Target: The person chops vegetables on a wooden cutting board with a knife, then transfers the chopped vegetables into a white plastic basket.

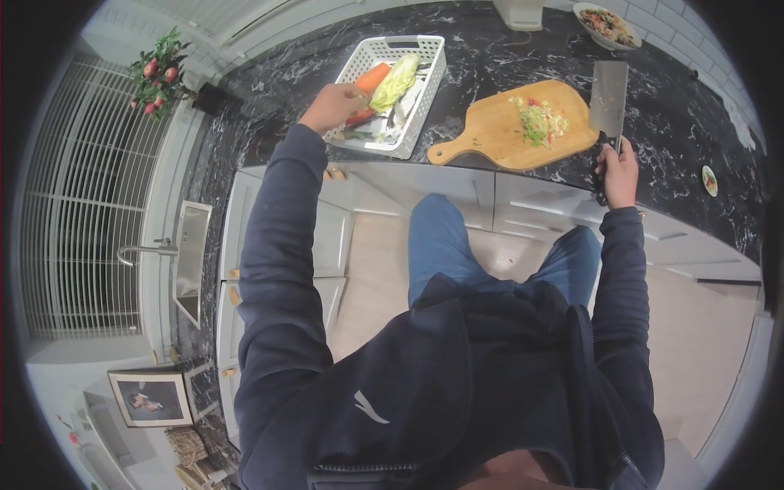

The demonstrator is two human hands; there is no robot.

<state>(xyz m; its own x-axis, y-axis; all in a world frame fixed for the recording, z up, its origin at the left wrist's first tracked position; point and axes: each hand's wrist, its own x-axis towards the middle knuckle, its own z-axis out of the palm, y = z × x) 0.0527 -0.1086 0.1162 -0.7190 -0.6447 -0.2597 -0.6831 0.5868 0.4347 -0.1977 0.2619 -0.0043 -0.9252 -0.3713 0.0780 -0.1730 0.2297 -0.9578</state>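
My right hand (618, 173) is wrapped round the dark handle of a cleaver (609, 96). Its broad metal blade points away from me, just right of a wooden cutting board (482, 126). Chopped green, white and red vegetables (539, 122) lie in a small heap on the board. At the left, my left hand (333, 108) is over the near-left side of a white perforated basket (419, 122), its fingers bent together. Whatever they may hold is hidden. Close to those fingers are a carrot (373, 78), a leafy pale-green vegetable (396, 84) and a red vegetable (359, 118) inside the basket.
A bowl of mixed food (607, 26) stands at the back right of the dark marbled counter (482, 49). Farther right is a small dish (710, 181). A sink (192, 261) with a faucet (147, 251) lies to the left, below a potted plant with red fruit (158, 75).
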